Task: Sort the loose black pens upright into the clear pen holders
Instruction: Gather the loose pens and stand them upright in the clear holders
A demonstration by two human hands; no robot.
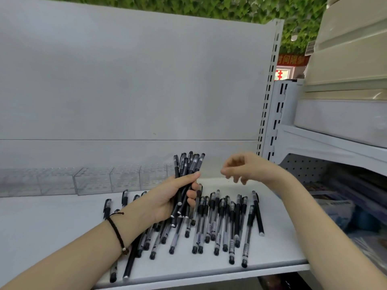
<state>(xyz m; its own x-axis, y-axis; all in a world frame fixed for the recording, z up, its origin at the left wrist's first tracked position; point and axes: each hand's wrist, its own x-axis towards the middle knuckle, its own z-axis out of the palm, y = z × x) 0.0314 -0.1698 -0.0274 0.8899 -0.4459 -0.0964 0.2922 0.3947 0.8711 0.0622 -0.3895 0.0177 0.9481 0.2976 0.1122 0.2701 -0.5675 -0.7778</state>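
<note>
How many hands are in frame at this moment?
2. The left hand grips a bundle of black pens above the shelf; the right hand is empty, fingers loosely curled, just right of the bundle. None seem hidden.

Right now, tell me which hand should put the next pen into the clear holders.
Probably the right hand: it is empty, beside the pen bundle that the left hand grips.

White metal shelf board (62, 222), with a plain pale back panel (125, 80) behind it. Slotted upright (270, 91) at the right edge. Adjoining shelf (326, 143) carries stacked beige trays (351, 59), with a perforated panel (301, 168) beneath. Green leaf covering (209, 7) overhead. Red sign (291, 59) beyond, not legible. Lighting even.
</note>
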